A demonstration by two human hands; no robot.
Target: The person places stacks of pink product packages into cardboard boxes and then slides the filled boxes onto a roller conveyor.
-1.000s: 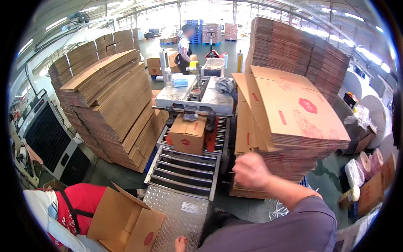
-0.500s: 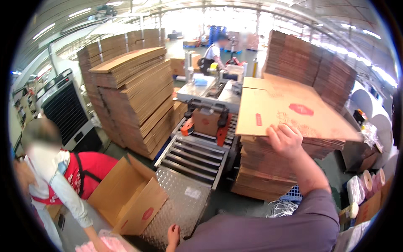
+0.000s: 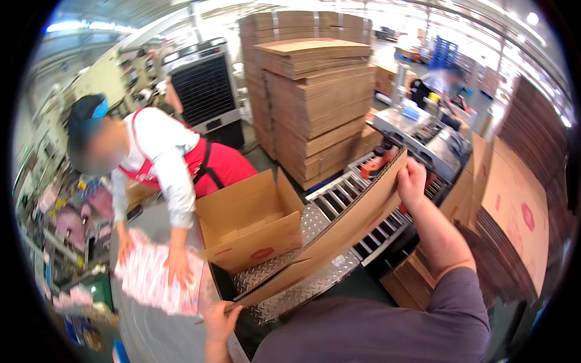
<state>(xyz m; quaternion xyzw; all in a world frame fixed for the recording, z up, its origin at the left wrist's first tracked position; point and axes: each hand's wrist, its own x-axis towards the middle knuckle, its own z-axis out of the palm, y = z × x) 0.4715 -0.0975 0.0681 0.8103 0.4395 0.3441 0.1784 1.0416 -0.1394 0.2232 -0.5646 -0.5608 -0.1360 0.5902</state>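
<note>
Between my two hands stretches a flat, folded cardboard box [image 3: 330,242], tilted on its edge above the metal plate. My right hand [image 3: 412,181] grips its far upper end, with the fingers closed over the edge. Lower down, my left hand [image 3: 221,319] pinches the near corner. Just beyond it stands an opened cardboard box [image 3: 251,221] with its flaps up and a red mark on its side. To my right lies a stack of flat cardboard boxes [image 3: 517,212], its top sheet printed in red.
A co-worker in a red apron [image 3: 215,166] presses both hands on pink-and-white packs [image 3: 158,269] on the grey table [image 3: 145,327]. A roller conveyor [image 3: 378,233] leads to a machine [image 3: 423,136]. Tall cardboard stacks [image 3: 321,91] and a black-fronted cooler [image 3: 204,91] stand behind.
My right hand has pulled a flat box off the right stack and swung it left. My left hand has come up and taken its near corner. The view has turned left.
</note>
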